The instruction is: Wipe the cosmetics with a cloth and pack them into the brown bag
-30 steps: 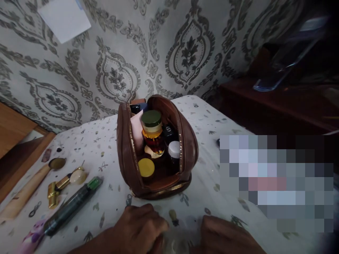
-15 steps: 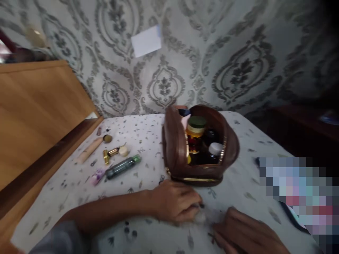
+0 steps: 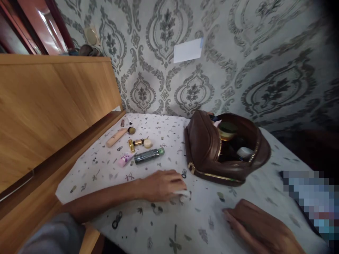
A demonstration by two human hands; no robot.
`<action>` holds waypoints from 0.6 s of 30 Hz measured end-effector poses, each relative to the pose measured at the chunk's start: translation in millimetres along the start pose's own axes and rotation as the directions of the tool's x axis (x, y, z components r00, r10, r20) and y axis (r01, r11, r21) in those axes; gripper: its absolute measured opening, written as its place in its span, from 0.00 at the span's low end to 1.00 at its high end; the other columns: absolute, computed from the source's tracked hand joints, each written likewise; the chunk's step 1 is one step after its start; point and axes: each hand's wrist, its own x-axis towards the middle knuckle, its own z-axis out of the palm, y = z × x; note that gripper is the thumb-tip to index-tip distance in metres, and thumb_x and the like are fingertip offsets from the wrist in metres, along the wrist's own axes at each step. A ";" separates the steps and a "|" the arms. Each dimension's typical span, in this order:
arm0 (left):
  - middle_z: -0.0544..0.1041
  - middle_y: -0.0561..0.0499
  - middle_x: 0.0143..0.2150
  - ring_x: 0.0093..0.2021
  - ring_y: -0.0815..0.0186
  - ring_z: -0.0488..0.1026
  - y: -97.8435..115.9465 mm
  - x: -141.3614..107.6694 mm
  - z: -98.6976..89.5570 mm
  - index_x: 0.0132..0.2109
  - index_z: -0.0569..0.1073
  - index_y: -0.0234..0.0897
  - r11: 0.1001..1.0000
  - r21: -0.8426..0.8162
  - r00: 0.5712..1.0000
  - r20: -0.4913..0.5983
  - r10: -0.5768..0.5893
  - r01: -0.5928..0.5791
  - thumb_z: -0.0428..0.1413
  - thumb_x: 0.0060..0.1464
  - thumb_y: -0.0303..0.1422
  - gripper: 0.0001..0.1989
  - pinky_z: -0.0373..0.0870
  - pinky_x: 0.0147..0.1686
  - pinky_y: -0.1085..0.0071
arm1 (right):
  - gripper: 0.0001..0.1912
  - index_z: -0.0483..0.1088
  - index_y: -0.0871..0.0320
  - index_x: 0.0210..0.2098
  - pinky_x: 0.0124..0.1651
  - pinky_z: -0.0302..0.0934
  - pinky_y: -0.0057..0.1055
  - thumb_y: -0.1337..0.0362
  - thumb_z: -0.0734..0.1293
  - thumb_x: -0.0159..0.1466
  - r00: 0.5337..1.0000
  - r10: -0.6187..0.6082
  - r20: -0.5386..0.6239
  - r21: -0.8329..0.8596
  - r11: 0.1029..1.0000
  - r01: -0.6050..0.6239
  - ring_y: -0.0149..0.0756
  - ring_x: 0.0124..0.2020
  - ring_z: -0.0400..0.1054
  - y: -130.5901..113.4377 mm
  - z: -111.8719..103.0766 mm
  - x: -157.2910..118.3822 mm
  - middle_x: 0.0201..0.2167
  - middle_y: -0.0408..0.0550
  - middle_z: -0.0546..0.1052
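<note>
My left hand (image 3: 165, 186) is closed on a small white cloth or tissue (image 3: 184, 194), pressed on the patterned tabletop cover (image 3: 159, 222) left of the bag. At the lower right, my right hand (image 3: 255, 222) rests low over the cover, its fingers together; anything under them is hidden. An open brown bag (image 3: 202, 141) stands beyond both hands, with a green-lidded jar (image 3: 227, 130) and a white lid (image 3: 245, 152) inside. Beyond my left forearm lie a dark green bottle (image 3: 147, 156), a pink tube (image 3: 125, 158) and a gold tube (image 3: 131, 145).
Farther left are a beige tube (image 3: 116, 137) and a round brown-topped item (image 3: 131, 130). A wooden panel (image 3: 58, 106) borders the left side. A patterned wall rises behind. A blurred-out flat object (image 3: 312, 197) lies at the right edge.
The view has turned left, so things appear farther right. My left hand, with the white cloth, has moved left, away from my right hand, and the gap between them is wider.
</note>
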 end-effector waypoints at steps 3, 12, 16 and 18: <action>0.76 0.45 0.42 0.42 0.63 0.72 -20.7 -17.9 -22.1 0.47 0.73 0.32 0.957 -0.155 0.955 -0.136 -0.265 0.244 0.48 0.67 0.31 0.11 0.70 0.42 0.69 | 0.15 0.76 0.55 0.32 0.29 0.69 0.31 0.59 0.61 0.69 0.999 0.017 0.044 0.061 0.998 -0.019 0.36 0.26 0.73 -30.2 2.6 36.5 0.24 0.47 0.78; 0.75 0.47 0.47 0.40 0.63 0.75 -126.2 -71.5 -74.5 0.57 0.65 0.36 0.527 -0.491 0.323 -0.443 -0.837 0.694 0.46 0.59 0.32 0.20 0.72 0.38 0.69 | 0.23 0.70 0.58 0.22 0.30 0.60 0.29 0.56 0.59 0.70 0.974 0.145 0.171 0.313 0.930 -0.194 0.32 0.24 0.65 -70.2 58.5 103.1 0.20 0.45 0.71; 0.74 0.43 0.53 0.45 0.60 0.74 -148.5 -94.3 -77.1 0.61 0.60 0.32 0.464 -0.437 0.255 -0.456 -0.853 0.770 0.42 0.58 0.32 0.24 0.71 0.41 0.67 | 0.23 0.71 0.59 0.21 0.27 0.58 0.28 0.52 0.61 0.67 0.922 0.305 0.240 0.488 0.783 -0.386 0.32 0.23 0.63 -67.5 86.9 106.6 0.19 0.45 0.72; 0.73 0.43 0.55 0.50 0.58 0.72 -151.1 -103.7 -76.0 0.61 0.62 0.32 0.439 -0.383 0.263 -0.430 -0.863 0.813 0.41 0.57 0.31 0.25 0.70 0.46 0.66 | 0.24 0.71 0.59 0.21 0.24 0.55 0.27 0.49 0.62 0.65 0.885 0.383 0.265 0.529 0.710 -0.465 0.31 0.21 0.60 -64.1 96.2 103.7 0.17 0.45 0.71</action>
